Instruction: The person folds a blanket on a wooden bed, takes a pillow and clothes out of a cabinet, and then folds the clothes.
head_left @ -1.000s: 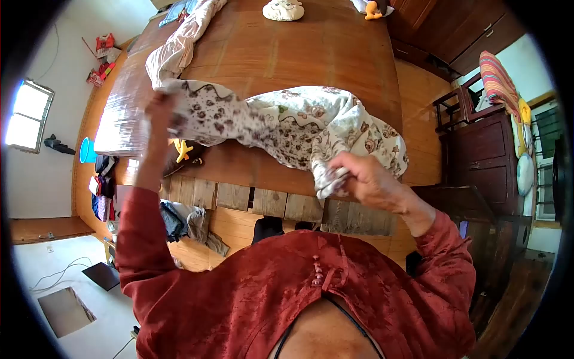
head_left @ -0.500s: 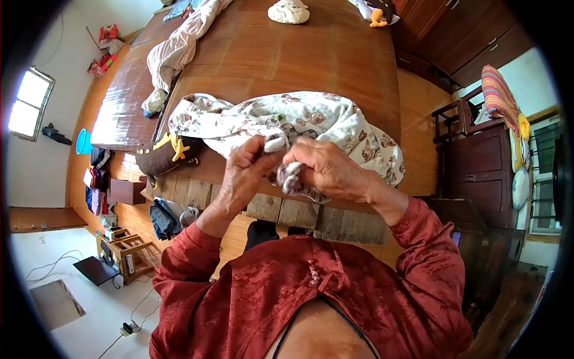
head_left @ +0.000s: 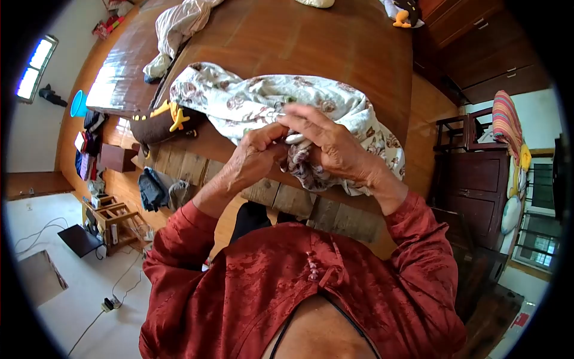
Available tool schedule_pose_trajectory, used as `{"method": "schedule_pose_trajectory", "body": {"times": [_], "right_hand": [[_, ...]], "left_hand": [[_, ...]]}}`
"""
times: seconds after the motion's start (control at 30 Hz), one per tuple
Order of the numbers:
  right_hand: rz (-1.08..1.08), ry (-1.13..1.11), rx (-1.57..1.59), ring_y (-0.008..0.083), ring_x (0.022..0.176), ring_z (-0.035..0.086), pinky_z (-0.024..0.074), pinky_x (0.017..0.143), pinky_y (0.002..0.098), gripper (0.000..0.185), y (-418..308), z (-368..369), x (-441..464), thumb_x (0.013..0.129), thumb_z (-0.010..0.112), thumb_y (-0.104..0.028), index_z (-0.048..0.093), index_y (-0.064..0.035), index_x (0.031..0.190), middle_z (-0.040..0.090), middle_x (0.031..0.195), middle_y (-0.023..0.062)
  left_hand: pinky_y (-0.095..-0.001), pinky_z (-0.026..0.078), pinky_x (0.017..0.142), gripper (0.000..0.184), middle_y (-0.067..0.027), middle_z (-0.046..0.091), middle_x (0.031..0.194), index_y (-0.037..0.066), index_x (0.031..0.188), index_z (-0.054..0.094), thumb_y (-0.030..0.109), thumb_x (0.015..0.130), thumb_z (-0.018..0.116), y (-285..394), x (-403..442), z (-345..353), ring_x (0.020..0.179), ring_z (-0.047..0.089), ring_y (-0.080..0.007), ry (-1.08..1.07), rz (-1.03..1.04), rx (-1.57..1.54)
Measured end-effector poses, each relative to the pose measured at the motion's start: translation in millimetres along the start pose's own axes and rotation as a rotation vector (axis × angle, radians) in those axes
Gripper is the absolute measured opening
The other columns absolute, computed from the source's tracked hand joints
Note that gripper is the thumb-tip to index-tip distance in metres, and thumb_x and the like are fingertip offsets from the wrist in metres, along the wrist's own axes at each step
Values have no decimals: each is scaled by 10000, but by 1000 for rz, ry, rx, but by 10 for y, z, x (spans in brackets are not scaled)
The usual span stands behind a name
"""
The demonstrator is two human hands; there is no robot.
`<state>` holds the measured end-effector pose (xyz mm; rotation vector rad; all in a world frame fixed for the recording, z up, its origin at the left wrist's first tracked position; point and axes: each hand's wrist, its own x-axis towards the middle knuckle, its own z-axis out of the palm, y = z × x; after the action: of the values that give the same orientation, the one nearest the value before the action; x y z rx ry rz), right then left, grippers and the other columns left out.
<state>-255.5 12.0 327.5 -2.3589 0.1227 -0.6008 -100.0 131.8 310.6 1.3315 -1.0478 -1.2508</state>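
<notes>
A white cloth with a brown floral print lies bunched along the near part of the brown bed surface. Its gathered end is between my two hands, in front of my chest. My left hand is closed on this bunch from the left side. On the bunch's right side, my right hand grips it too, with its upper fingers stretched over toward my left hand. The two hands nearly touch. Part of the bundle hangs below them, its darker patterned side showing.
A dark brown plush toy with yellow parts lies left of the cloth. A pale crumpled cloth is farther back. Wooden planks edge the bed near me. A brown box stands at the left, a dark cabinet at the right.
My left hand has come in from the far left to meet my right hand, drawing the cloth's ends together. Since then, my right fingers have lifted over the bunch. The view has shifted slightly.
</notes>
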Motion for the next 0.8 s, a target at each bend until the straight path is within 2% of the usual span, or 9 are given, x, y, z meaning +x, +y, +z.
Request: {"method": "schedule_pose_trajectory", "body": {"times": [0.1,0.17,0.23,0.33,0.43,0.5,0.63,0.7,0.8], "right_hand": [[126,-145,155,330,964,615,509,851,367,514,58,-38,133,746,553,61,508,-85,1237,615,1069,174],[155,-107,135,308,925,631,514,789,375,372,93,-8,208,766,551,26,541,-10,1136,630,1016,185],[178,-89,2,302,879,641,511,736,365,278,81,-15,291,775,561,16,538,2,1052,642,958,175],[360,-62,99,275,825,651,507,689,353,222,-70,-22,481,798,559,20,515,-11,1013,654,902,153],[316,56,238,210,804,645,506,657,325,204,-121,53,641,831,543,19,500,-28,1024,658,899,131],[386,98,357,134,841,614,518,702,269,171,-337,-24,796,855,551,-8,531,-67,1014,649,902,64],[322,244,480,110,821,605,526,748,272,128,-449,-290,1029,869,562,-52,561,-66,996,650,905,41],[291,293,588,98,832,605,511,765,259,176,-525,-403,1113,855,574,-40,586,-63,1029,656,910,19],[246,338,629,112,849,614,495,793,260,255,-591,-543,1158,836,558,-9,589,-27,1089,663,958,48]], "left_hand": [[-227,475,727,278,-24,594,961,-24,1078,549,-109,825,473,-63,7,-74,835,560,-80,28,6,83],[-232,456,686,254,-34,581,874,3,1011,504,-112,785,490,-45,11,-28,797,533,-85,129,125,-277],[-218,451,694,266,-36,558,872,26,993,469,-114,768,496,-129,17,-44,809,527,-79,223,219,-220],[-229,458,676,255,-31,555,837,18,987,471,-92,760,504,-556,120,-4,766,529,-75,479,352,-52],[-300,468,615,255,-113,548,746,21,983,485,-65,746,525,-577,154,-19,654,574,-217,692,420,251],[-340,468,628,254,-150,553,789,29,984,490,-47,748,542,-606,248,-93,690,583,-303,768,515,297],[-366,468,685,329,-170,565,903,38,1035,497,-29,722,574,-1064,472,-221,803,575,-362,815,474,243],[-441,446,703,354,-199,558,911,35,1027,501,1,690,601,-1371,588,-306,856,537,-423,884,372,261],[-395,468,743,366,-218,594,981,13,1111,477,23,761,587,-1725,733,-482,904,582,-405,941,286,453]]}}
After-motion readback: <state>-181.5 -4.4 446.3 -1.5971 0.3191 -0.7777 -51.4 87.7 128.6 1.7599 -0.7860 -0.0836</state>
